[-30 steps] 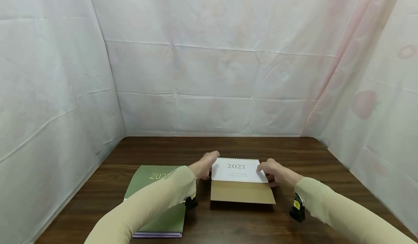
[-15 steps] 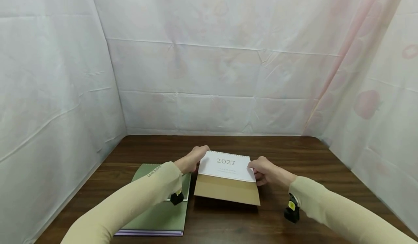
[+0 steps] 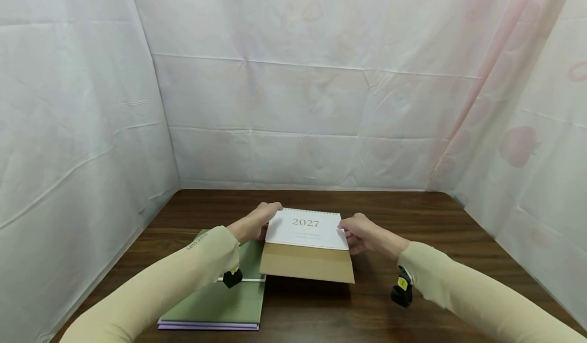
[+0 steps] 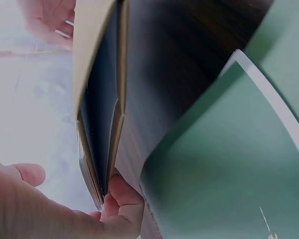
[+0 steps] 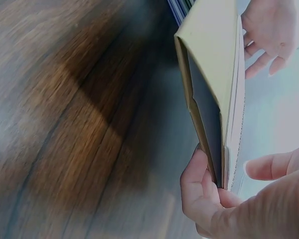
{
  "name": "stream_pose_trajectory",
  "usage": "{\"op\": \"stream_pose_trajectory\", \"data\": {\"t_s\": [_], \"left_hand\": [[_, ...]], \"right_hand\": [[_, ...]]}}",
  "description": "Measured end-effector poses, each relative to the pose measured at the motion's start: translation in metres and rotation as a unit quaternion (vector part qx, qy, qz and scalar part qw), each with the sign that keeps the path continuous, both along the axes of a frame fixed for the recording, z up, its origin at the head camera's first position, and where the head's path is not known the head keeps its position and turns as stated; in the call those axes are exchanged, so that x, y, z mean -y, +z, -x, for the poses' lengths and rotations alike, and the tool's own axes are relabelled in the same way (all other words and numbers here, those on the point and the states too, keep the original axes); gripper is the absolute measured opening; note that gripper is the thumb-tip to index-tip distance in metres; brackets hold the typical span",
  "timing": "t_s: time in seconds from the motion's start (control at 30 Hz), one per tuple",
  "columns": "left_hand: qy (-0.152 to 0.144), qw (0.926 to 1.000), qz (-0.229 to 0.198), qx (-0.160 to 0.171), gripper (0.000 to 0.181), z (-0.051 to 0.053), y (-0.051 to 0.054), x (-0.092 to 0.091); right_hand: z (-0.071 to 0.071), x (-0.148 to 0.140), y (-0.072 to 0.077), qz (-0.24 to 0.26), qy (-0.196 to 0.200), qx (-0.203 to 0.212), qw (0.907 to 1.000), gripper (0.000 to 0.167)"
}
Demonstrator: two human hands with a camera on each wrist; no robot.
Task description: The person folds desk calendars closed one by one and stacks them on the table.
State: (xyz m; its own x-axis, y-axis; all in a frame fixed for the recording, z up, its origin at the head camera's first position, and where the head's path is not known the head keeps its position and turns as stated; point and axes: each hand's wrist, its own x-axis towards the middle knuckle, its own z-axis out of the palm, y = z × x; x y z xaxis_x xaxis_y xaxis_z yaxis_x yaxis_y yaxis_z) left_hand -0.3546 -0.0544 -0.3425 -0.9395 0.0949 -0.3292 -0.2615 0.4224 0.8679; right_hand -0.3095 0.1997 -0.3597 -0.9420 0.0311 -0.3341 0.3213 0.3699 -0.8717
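Observation:
A desk calendar (image 3: 304, 231) with a white "2027" cover and a tan cardboard stand is held off the table, its shadow beneath. My left hand (image 3: 254, 221) grips its left edge and my right hand (image 3: 364, 232) its right edge. In the left wrist view, the left hand's fingers (image 4: 125, 196) curl under the tan stand (image 4: 120, 59). Through its side the folded stand shows a dark hollow inside. In the right wrist view, the right hand's fingers (image 5: 197, 186) likewise bend round the edge. A green calendar (image 3: 224, 302) lies left of it, partly covered by my left arm.
Purple edges (image 3: 208, 326) show under the green calendar, so several layers are stacked there. A dark wood table (image 3: 403, 205) carries everything. Pale printed curtains (image 3: 293, 103) hang behind and on both sides.
Both hands have carried the white calendar leftward and slightly back, up to the right side of the green calendar. It has tilted a little on the way. The green stack stays in place.

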Motion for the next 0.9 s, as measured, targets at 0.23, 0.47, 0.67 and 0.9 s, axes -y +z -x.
{"op": "stream_pose_trajectory", "data": {"t_s": [0.23, 0.47, 0.67, 0.9], "left_hand": [[0.007, 0.9997, 0.022, 0.008, 0.070, 0.000, 0.001, 0.014], [0.007, 0.9981, 0.060, 0.015, 0.084, 0.002, 0.003, 0.033], [0.002, 0.9961, 0.088, 0.009, 0.084, 0.006, 0.000, 0.046], [-0.004, 0.9928, 0.120, 0.002, 0.085, 0.007, 0.001, 0.064]], "right_hand": [[-0.002, 0.014, 0.003, 0.023, 0.011, 0.001, 0.9997, 0.018], [-0.004, 0.031, 0.007, 0.066, 0.030, -0.003, 0.9974, 0.011], [-0.006, 0.046, 0.008, 0.089, 0.047, -0.010, 0.9949, 0.011], [-0.009, 0.066, 0.006, 0.116, 0.072, -0.013, 0.9906, 0.015]]}}
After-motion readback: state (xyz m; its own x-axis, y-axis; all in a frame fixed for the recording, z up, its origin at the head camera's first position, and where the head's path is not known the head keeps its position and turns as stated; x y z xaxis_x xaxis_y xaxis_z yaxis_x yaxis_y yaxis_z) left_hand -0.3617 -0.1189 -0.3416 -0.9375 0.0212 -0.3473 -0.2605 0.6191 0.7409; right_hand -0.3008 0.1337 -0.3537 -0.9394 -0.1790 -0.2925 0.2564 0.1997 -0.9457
